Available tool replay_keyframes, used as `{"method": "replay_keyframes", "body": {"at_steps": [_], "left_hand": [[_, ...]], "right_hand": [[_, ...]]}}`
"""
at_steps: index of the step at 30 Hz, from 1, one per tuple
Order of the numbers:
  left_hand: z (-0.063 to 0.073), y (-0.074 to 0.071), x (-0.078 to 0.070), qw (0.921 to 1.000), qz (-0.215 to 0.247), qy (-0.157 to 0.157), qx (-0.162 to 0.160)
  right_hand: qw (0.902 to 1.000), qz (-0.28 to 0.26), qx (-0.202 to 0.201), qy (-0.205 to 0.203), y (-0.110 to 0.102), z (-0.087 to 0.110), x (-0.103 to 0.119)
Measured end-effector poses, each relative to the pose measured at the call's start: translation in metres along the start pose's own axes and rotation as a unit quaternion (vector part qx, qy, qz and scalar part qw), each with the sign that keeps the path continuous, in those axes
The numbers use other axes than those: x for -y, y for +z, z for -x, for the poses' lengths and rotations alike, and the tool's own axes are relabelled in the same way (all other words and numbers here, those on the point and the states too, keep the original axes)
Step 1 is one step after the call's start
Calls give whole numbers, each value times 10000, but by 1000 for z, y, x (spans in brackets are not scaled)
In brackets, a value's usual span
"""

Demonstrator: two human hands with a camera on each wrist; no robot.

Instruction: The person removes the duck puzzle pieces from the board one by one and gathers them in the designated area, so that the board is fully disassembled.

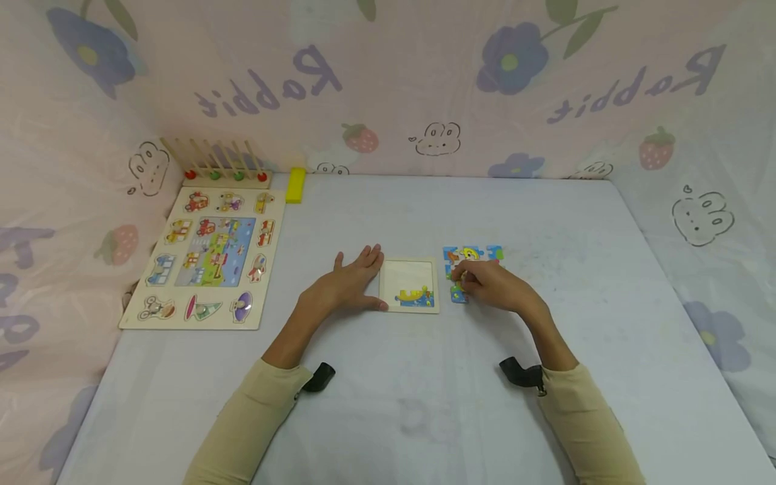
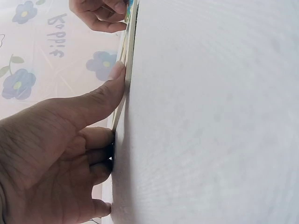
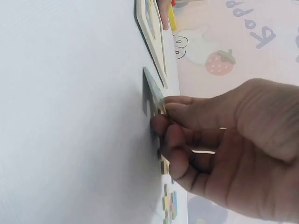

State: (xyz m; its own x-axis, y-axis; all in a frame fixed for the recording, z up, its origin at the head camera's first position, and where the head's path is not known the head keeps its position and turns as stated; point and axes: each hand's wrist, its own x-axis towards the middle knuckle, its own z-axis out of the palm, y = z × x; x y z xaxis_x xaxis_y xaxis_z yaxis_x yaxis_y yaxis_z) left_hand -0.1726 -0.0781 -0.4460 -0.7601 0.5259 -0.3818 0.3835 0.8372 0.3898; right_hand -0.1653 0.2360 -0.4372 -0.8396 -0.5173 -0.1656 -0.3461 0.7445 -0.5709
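Note:
A small wooden puzzle tray (image 1: pixel 407 260) lies on the table, a few joined pieces with a yellow shape (image 1: pixel 414 296) in its lower right corner. Along its left side rests my left hand (image 1: pixel 341 288), fingers spread and fairly straight, with the thumb at the near left corner. To the right of the tray, my right hand (image 1: pixel 500 286) pinches a blue and green jigsaw piece (image 1: pixel 459 295) between thumb and fingers. That piece (image 3: pixel 152 86) tilts up from the table in the right wrist view. Other colourful jigsaw pieces (image 1: pixel 473 253) lie just beyond the right hand, which partly covers them.
At the left lies a large wooden knob-puzzle board (image 1: pixel 224 308) with vehicle pictures. Behind it stands a wooden rack of pegs (image 1: pixel 227 179) with red and green beads, beside a yellow block (image 1: pixel 295 185). Patterned cloth walls (image 1: pixel 424 87) surround the table's back and sides.

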Motion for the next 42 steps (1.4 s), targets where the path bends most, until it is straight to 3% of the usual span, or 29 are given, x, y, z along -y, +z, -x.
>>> {"method": "replay_keyframes", "body": {"at_steps": [14, 22, 42], "left_hand": [[-1, 1, 1, 10000, 5, -32, 5], [0, 0, 1, 10000, 27, -17, -12], [0, -3, 1, 10000, 33, -12, 85]], "right_hand": [[9986, 22, -10, 534, 4, 2, 4], [9995, 46, 46, 320, 4, 1, 5], [9995, -37, -36, 308, 6, -1, 4]]}}
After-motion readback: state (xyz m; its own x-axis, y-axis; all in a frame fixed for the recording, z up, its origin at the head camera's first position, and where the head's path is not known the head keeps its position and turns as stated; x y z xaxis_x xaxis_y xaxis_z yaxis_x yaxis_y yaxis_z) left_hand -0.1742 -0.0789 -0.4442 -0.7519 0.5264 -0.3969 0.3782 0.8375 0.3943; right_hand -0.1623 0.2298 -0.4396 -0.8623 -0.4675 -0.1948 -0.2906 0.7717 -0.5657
